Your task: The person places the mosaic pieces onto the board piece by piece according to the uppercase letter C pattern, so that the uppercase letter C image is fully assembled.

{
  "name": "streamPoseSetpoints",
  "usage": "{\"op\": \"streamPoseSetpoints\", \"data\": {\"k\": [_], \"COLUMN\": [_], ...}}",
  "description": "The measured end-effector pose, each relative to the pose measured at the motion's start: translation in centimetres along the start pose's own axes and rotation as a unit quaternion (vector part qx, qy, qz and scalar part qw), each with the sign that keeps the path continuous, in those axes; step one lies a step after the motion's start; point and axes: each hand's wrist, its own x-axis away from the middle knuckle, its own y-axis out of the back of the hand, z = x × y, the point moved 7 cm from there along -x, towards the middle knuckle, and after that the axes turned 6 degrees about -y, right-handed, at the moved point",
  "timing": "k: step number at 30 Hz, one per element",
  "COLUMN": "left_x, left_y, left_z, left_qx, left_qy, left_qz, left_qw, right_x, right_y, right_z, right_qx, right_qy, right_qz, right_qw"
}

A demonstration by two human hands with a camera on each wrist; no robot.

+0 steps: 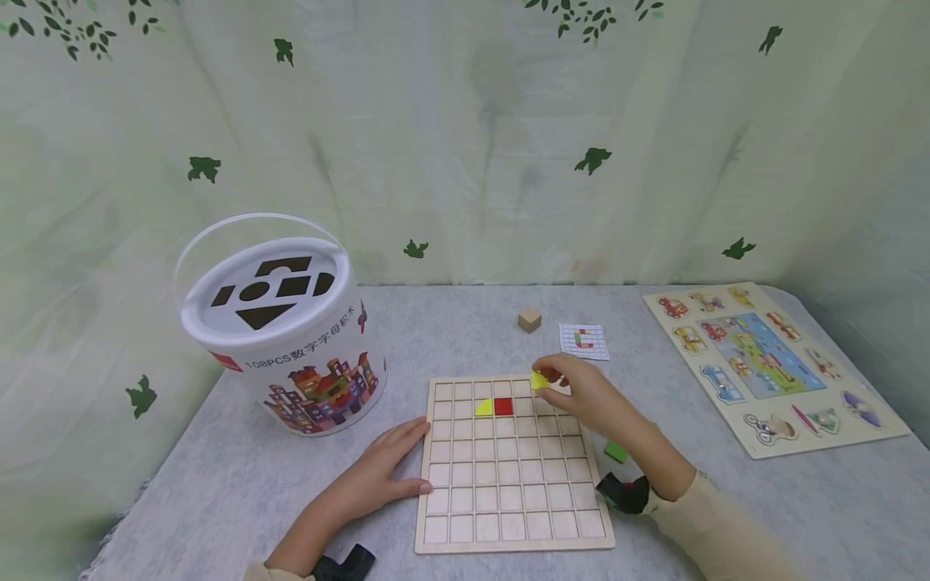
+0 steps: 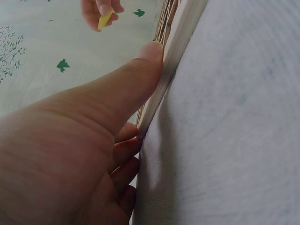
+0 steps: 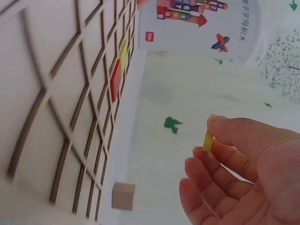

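Nearest the person, the left hand [image 1: 378,476] lies flat with straight fingers on the grey table [image 1: 232,484], its thumb pressed against the left edge of the wooden grid board [image 1: 508,516]. Farther up the board, a yellow piece [image 1: 483,407] and a red square [image 1: 503,406] sit side by side in the second row. Just beyond, the right hand [image 1: 581,395] pinches a yellow tile [image 1: 538,380] between thumb and fingertips above the top row. Behind lie a wooden cube [image 1: 529,319], a pattern card [image 1: 584,340] and a white bucket [image 1: 283,339].
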Motion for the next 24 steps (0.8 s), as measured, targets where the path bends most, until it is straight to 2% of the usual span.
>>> {"op": "streamPoseSetpoints", "data": {"k": [4,9,12,16,24], "left_x": [-0.1,0.0,0.0,0.0,0.0], "left_y": [0.0,0.0,0.0,0.0,0.0], "left_z": [0.0,0.0,0.0,0.0,0.0], "left_qx": [0.0,-0.002,-0.004,-0.003,-0.001], "left_qy": [0.001,-0.002,-0.006,-0.006,-0.009], "left_qz": [-0.001,-0.006,-0.009,-0.011,-0.01], "left_qw": [1.0,1.0,0.9999,0.9999,0.9999], "right_x": [-1.0,-1.5,-1.5,-1.4,-1.3], "right_y": [-1.3,-3.4,-4.4,-4.9,-4.9], "right_z": [0.0,-2.0,-2.9,-3.3,-3.2], "right_qx": [-0.023,-0.027,-0.019,-0.007,-0.015], "right_qy": [-0.003,-0.043,-0.049,-0.036,-0.031], "right_qz": [0.013,0.046,0.064,0.068,0.07], "right_qw": [1.0,0.998,0.997,0.997,0.997]}}
